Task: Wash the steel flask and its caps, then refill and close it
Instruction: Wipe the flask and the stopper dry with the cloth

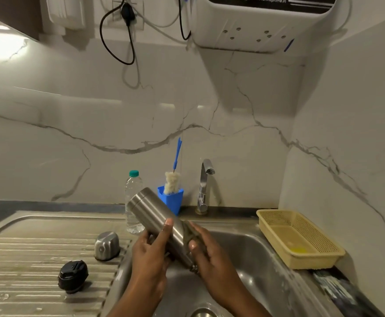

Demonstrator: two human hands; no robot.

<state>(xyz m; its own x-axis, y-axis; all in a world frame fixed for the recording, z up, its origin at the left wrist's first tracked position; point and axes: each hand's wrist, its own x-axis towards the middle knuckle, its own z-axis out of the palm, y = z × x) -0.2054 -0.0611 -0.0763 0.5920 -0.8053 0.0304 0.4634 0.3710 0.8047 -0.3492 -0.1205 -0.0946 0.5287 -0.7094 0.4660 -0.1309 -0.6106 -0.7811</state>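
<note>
One tilted steel flask (155, 213), left hand (150, 255) fingers (167, 228) clamped round it, right hand (212, 259) pinching scrub pad (192, 232)

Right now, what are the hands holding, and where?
Left hand grips the steel flask mid-body; right hand holds a scrub pad against it.

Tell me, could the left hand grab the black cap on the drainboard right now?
Probably not yet: the left hand grips the steel flask. The black cap lies uncovered on the drainboard, with nothing between, so once freed it likely could.
</note>
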